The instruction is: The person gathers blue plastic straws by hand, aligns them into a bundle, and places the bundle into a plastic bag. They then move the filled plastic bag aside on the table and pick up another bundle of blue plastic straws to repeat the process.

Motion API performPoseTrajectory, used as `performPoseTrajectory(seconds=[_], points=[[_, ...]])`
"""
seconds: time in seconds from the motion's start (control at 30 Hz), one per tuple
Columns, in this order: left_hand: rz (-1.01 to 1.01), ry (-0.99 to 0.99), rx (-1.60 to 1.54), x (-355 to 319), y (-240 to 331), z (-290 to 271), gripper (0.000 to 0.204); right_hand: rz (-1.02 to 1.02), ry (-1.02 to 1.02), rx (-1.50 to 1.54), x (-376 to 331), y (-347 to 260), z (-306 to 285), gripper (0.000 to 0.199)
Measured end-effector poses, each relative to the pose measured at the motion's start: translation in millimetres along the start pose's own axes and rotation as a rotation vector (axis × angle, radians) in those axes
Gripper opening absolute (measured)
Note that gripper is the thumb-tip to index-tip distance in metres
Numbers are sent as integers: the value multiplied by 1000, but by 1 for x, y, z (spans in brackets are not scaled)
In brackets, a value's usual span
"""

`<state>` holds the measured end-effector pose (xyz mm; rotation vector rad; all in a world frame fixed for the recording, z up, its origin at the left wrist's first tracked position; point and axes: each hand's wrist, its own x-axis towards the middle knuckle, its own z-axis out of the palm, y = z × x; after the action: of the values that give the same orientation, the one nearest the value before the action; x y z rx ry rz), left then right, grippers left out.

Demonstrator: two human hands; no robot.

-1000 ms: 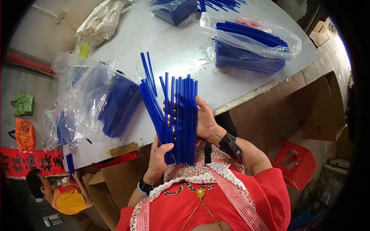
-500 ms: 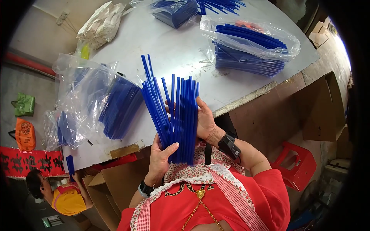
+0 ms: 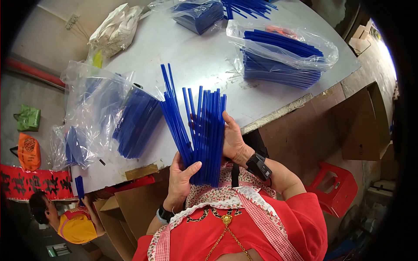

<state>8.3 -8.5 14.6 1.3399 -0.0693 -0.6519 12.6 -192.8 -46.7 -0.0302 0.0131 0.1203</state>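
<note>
A loose bundle of long, thin blue plastic tubes stands nearly upright in front of my body. My left hand is closed round the bundle's lower left part, thumb across its front. On the other side my right hand holds the tubes, its thumb along their right edge and its other fingers mostly hidden behind them. The tops are uneven. On the left a few tubes lean away and rise higher than the rest, leaving a gap between them and the denser group on the right.
More blue tubes lie in clear plastic bags on the white table: a left bag, a right bag and a far bag. Cardboard boxes and a red stool flank me. A co-worker holds tubes at the lower left.
Both hands keep their hold on the tubes. The tubes have shifted a little, with the gap between the left and right groups slightly changed at the top.
</note>
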Motion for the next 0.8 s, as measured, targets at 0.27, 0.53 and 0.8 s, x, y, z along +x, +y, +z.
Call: performPoseTrajectory(seconds=[0.27, 0.53, 0.8], points=[[-27, 39, -53, -1, -1, 0, 40, 16, -44, 8, -2, 0, 5, 70], [86, -32, 196, 6, -13, 15, 54, -123, 319, -417, 6, 25, 24, 60], [-282, -193, -22, 17, -12, 4, 63, -199, 320, -806, 1, 22, 25, 54]])
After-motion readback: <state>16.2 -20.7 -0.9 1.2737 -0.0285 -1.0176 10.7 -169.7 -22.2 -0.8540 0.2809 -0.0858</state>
